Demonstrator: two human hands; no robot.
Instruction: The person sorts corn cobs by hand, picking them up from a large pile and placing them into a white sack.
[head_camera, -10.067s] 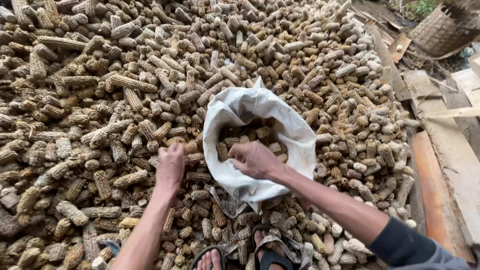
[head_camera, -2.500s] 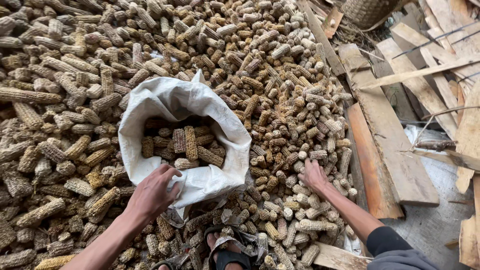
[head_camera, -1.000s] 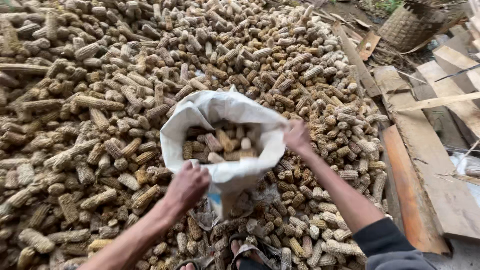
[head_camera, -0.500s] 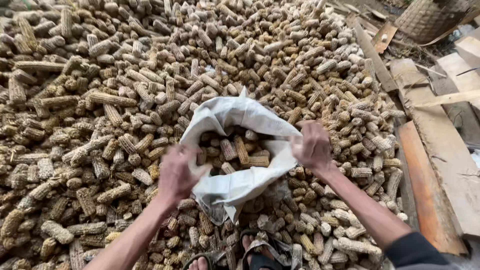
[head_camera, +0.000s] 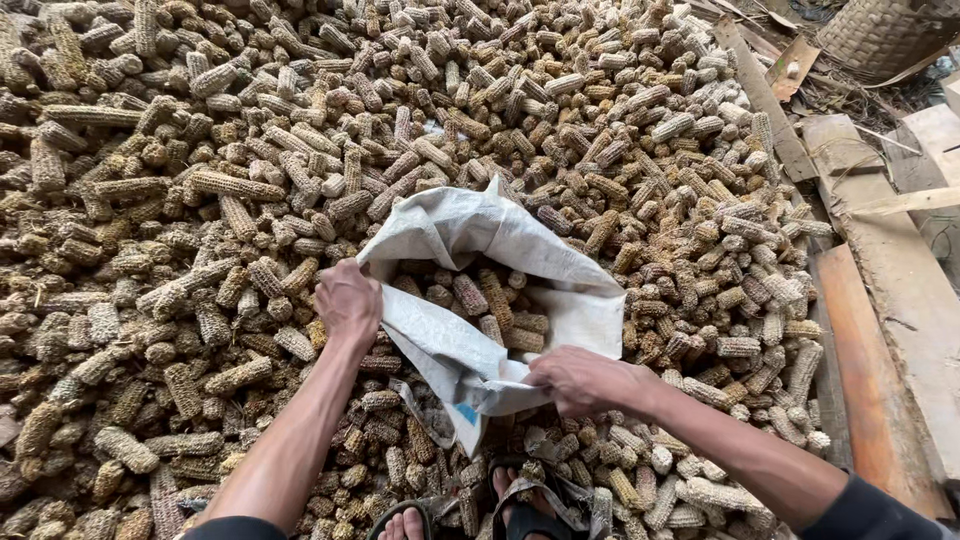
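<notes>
— White woven sack: where do we have it?

— It lies open-mouthed in the middle of the heap of dry corn cobs, which surrounds the sack on every side. Cobs fill its inside too.

— And our hands?

— Our left hand is at the sack's left rim, fingers closed into a fist around the edge of the cloth. Our right hand is at the sack's near rim, fingers pinched shut on a fold of the fabric there.

— What do we see below the sack?

— Our feet in sandals, just below the sack's near corner, standing among loose cobs.

— And to the right of the sack?

— Past the edge of the heap, well apart from the sack, wooden planks lie lengthwise. Far up and right of the sack sits a woven basket, only partly in view.

— Is the sack upright?

— We see it slumped, its mouth tilted towards us, its far rim raised to a peak.
</notes>
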